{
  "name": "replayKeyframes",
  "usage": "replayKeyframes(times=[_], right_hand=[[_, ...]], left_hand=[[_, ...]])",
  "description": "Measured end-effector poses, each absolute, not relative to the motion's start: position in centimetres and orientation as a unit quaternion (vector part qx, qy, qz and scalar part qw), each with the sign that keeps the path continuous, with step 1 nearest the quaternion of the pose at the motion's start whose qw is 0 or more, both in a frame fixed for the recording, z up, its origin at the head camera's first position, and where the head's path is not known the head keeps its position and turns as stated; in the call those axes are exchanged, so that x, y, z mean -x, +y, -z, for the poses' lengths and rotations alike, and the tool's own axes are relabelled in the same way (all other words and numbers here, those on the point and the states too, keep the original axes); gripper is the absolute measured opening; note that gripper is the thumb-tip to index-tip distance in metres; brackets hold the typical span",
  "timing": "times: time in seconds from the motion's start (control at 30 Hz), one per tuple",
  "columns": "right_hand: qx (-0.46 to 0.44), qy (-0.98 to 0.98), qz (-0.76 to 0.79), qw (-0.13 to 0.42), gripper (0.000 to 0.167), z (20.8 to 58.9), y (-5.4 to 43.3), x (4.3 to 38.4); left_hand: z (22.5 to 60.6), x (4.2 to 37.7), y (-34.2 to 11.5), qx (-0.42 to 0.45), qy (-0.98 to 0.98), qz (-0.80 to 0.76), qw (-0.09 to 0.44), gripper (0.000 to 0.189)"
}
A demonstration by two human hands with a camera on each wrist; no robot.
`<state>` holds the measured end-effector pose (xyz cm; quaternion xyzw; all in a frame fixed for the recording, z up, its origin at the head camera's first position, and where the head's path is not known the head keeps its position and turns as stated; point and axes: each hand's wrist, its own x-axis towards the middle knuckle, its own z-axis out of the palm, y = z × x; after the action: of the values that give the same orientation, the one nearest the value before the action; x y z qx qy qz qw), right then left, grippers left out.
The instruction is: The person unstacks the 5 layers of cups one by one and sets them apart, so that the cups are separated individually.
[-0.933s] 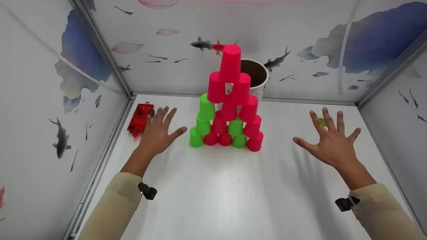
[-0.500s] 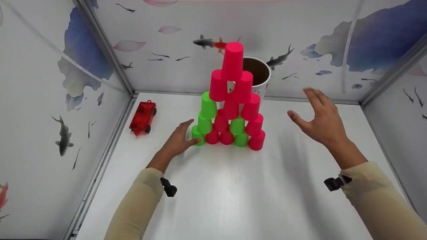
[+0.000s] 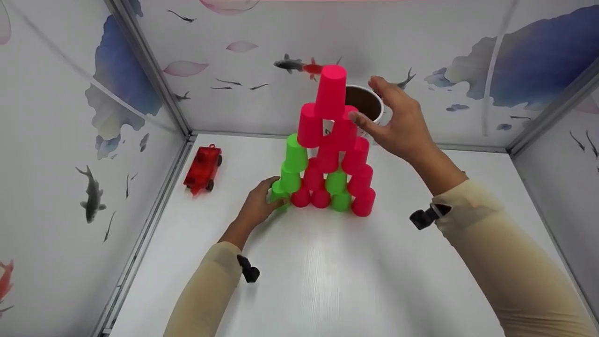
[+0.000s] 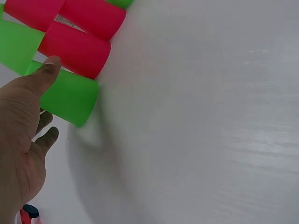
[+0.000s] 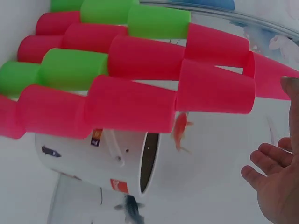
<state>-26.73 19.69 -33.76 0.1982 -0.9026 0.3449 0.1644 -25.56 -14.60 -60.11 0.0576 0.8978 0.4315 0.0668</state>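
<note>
A tower of upturned red and green cups stands on the white table (image 3: 318,281), with one red cup (image 3: 331,91) at its top. At the tower's lower left my left hand (image 3: 257,201) holds a green cup (image 4: 70,95), thumb on the near side and fingers round the far side; its index finger is partly hidden behind the cup. My right hand (image 3: 402,124) is raised beside the upper right of the tower with fingers spread. Its thumb overlaps a red cup of the second tier from the top in the head view, and the top cup (image 5: 273,77) in the right wrist view.
Behind the tower stands a white paper bucket (image 5: 70,154) with a brown inside. A red toy car (image 3: 203,168) sits at the table's left back. Printed walls (image 3: 243,98) in metal frames enclose the table at the back and both sides.
My left hand has come from beside the toy car to the lower left green cup and taken hold of it. My right hand has moved left and up toward the tower's top.
</note>
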Motion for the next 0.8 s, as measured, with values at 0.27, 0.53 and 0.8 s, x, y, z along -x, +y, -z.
replayKeyframes(times=[0.27,0.53,0.8], right_hand=[[-0.197,-0.871,-0.435,0.116,0.085,32.0,15.9,28.4],[-0.201,-0.846,-0.485,0.093,0.077,31.5,14.4,28.8],[-0.187,-0.846,-0.489,0.101,0.072,31.4,14.1,28.6]], left_hand=[[60.8,25.7,-14.3,-0.049,0.892,-0.445,0.067,0.068],[60.8,25.8,-14.4,-0.054,0.884,-0.460,0.058,0.063],[61.2,25.7,-14.5,-0.056,0.887,-0.455,0.058,0.063]])
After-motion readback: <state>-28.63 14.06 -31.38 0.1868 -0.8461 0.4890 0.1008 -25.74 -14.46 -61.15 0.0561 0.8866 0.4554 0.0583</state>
